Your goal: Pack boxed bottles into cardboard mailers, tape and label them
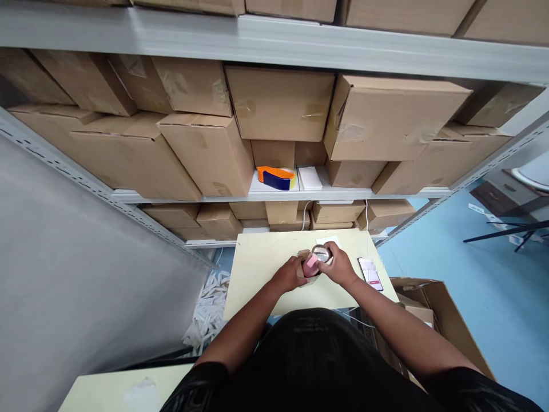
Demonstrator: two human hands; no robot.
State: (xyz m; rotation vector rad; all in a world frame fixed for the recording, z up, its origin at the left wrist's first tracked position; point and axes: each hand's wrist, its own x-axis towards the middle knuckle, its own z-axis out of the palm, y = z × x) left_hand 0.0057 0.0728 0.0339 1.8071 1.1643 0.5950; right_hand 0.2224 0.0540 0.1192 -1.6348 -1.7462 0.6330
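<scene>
Over the pale yellow table (257, 269), my left hand (288, 276) is closed around a small open cardboard box (303, 253). A pink object (309, 266) sits in the box's opening; its exact kind does not show. My right hand (341, 266) pinches a round, shiny silver-rimmed piece (321, 252) right beside the pink object. Whether that piece touches the pink object or the box, I cannot tell. The right thumb lies close to the pink object. Behind the hands a white sheet (328, 240) lies on the table.
A phone (370, 274) with a lit screen lies at the table's right. Ahead, a metal shelf (274, 196) holds cardboard boxes (281, 103), an orange and blue tape dispenser (275, 178) and a white box (309, 178). A large open carton (454, 320) stands to the right.
</scene>
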